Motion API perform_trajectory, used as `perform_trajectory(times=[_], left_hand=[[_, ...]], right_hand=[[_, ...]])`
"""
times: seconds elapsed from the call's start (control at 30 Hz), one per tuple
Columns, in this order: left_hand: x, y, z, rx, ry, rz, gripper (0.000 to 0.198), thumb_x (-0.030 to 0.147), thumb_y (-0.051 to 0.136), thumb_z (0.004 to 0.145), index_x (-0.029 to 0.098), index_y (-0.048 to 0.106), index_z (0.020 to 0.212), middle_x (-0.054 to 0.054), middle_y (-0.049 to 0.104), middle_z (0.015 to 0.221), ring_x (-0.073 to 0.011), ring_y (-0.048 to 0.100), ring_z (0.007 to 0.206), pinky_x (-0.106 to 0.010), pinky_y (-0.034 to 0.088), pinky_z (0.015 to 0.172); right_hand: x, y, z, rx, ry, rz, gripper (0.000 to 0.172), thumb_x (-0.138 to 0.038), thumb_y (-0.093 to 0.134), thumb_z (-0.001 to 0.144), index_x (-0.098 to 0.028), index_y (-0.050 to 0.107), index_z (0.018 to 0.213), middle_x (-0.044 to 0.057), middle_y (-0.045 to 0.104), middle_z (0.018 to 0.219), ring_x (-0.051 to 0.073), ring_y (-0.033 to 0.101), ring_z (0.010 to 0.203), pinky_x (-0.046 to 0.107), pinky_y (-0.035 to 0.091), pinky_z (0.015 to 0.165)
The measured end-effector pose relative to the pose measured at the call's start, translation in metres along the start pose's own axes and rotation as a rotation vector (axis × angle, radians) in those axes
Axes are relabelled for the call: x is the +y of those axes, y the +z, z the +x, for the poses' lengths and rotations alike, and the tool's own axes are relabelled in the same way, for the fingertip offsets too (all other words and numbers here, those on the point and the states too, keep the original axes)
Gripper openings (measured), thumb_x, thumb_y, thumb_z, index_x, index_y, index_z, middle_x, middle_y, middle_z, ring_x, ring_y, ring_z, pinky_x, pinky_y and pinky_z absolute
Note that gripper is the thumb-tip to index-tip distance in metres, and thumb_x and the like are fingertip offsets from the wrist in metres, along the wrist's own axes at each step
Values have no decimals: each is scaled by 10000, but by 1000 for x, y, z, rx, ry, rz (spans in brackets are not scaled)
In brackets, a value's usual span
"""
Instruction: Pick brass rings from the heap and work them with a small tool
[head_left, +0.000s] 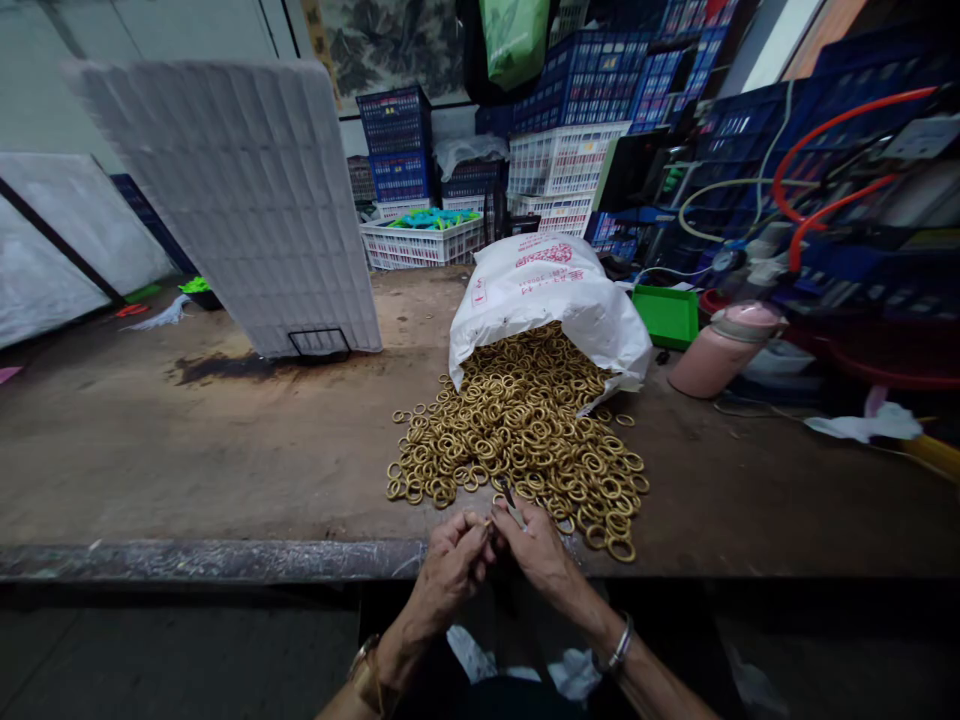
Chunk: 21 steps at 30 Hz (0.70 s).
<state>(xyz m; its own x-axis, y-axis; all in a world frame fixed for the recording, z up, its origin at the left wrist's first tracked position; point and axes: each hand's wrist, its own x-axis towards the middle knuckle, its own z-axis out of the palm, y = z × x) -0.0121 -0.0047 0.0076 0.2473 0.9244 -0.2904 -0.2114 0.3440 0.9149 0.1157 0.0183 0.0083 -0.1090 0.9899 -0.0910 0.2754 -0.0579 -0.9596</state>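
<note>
My left hand [454,562] and my right hand [541,556] meet at the table's front edge, fingertips almost touching. Pinched in the left fingers is what looks like a brass-coloured ring, mostly hidden. The right hand is closed around a small knife-like tool [514,512], its dark narrow tip pointing up and away from me. Just beyond both hands spreads a large pile of brass-coloured rings [517,420]. They spill from the mouth of a white woven sack [525,290] with red print, lying on its side.
A tall grey-white padded panel [247,190] stands on the wooden table [187,450] at left. A green tray [666,316] and a pink bottle [724,350] are right of the sack. Behind stand stacked blue crates [394,140] and a white basket [424,243] with coloured pieces.
</note>
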Motion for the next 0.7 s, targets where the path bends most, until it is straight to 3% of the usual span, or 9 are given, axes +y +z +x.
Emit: perform_trajectory(times=[0.13,0.23,0.37,0.53,0.7], left_hand=[[0,2,0,32,-11,-29,325,472,569,697,154,504,705,47,487,544,-24,346,373,-151,203,355],[1,4,1,79,-7,-53,323,469,580,688,168,464,697,58,482,531,-26,339,371,-152,204,359],[5,7,1,97,51,-41,328,461,595,674,167,451,692,60,463,524,-31,344,393,-159,250,394],[4,9,1,137,147,50,344,490,577,675,170,450,664,56,445,525,-44,350,416,-170,280,416],[7,9,-9,126,143,127,322,466,547,718,169,455,634,50,440,513,-47,351,418,-171,273,409]], right_hand=[[2,-2,1,33,-28,-51,227,-343,390,775,-203,463,612,-28,473,531,113,424,514,224,341,514],[8,-4,-1,73,-119,-266,172,-274,389,768,-206,484,641,-17,502,564,116,428,530,226,318,528],[14,-2,-8,-34,-223,-588,168,-96,385,661,-210,500,706,-7,555,621,124,467,575,225,274,540],[11,0,-11,-75,-222,-768,280,-46,366,614,-195,505,807,27,602,697,144,515,617,238,249,545],[14,-7,-6,-63,-189,-793,257,-86,369,671,-179,513,862,24,574,644,142,493,573,239,234,524]])
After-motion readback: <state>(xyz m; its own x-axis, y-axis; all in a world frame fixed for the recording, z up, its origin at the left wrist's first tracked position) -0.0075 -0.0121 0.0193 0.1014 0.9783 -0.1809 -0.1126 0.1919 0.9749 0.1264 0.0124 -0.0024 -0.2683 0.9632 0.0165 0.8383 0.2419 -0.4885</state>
